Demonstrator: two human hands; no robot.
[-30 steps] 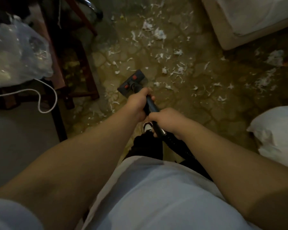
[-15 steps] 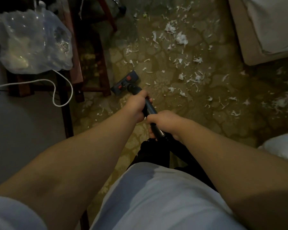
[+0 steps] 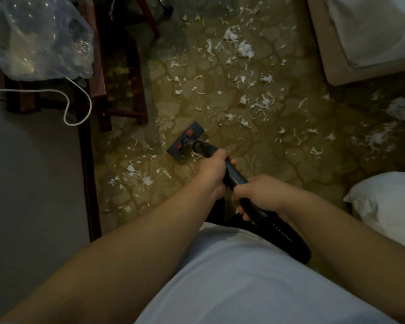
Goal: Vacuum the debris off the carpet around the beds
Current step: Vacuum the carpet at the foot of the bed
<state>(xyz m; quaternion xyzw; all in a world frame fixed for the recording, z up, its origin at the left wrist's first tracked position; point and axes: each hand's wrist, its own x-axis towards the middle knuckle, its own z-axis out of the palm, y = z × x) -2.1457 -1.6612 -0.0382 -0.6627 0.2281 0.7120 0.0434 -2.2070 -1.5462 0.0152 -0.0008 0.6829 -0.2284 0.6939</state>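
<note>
Both hands hold a black vacuum wand (image 3: 235, 175). My left hand (image 3: 212, 168) grips it further down, my right hand (image 3: 258, 195) grips it nearer my body, where the ribbed hose (image 3: 288, 237) starts. The dark floor head (image 3: 185, 142), with two red marks, lies flat on the patterned olive carpet (image 3: 290, 164). White shredded scraps (image 3: 244, 51) are strewn over the carpet beyond the head and to its right, and a smaller patch of scraps (image 3: 136, 171) lies to its left.
A bed corner (image 3: 332, 54) stands at the top right. A white pillow (image 3: 388, 204) lies at the right edge. At the left are a dark wooden table (image 3: 87, 141), a chair's legs (image 3: 140, 90), a clear plastic bag (image 3: 40, 38) and a white cable (image 3: 77, 99).
The floor head has been pulled back toward me and a little right, away from the chair legs. My view has tipped so the bed and pillow show more.
</note>
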